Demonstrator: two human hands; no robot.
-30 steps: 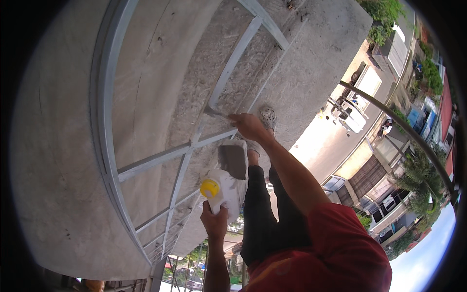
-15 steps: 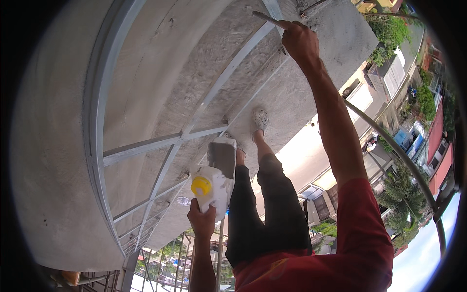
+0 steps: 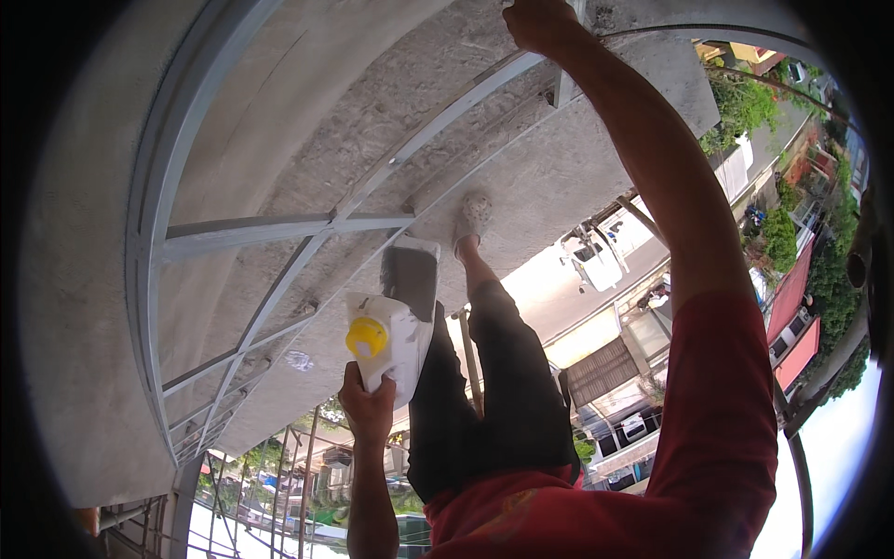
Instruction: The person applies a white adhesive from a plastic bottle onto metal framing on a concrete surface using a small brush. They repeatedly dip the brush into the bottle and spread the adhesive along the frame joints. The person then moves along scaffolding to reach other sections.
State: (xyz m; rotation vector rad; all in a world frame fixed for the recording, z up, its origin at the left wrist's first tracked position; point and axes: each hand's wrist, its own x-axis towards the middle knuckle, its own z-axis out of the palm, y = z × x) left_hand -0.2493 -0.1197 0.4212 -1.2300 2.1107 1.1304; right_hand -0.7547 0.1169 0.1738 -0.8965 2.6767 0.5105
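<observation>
My left hand (image 3: pixel 369 410) is closed round the handle of a white plastic jug (image 3: pixel 402 337) with a yellow cap (image 3: pixel 366 337). Its side is cut open, and grey paint (image 3: pixel 411 276) shows inside. At the upper edge my right hand (image 3: pixel 540 22) is raised and closed, with only a bit of the slim, brush-like tool in it showing; the working end lies outside the picture. Just below this hand runs a grey-painted metal frame (image 3: pixel 424 140) of crossing bars. The jug is close to the frame's lower bars.
A curved plastered wall (image 3: pixel 88 307) rises on the left behind the frame. I stand on a rough concrete ledge (image 3: pixel 549 200); past its edge, far below, are a street with a white vehicle (image 3: pixel 592 259), roofs and trees. Bamboo-like poles (image 3: pixel 307 475) stand at the lower left.
My right hand has moved up to the top edge, carrying the tool mostly out of view. The jug in my left hand has shifted slightly left in the picture, as has the frame.
</observation>
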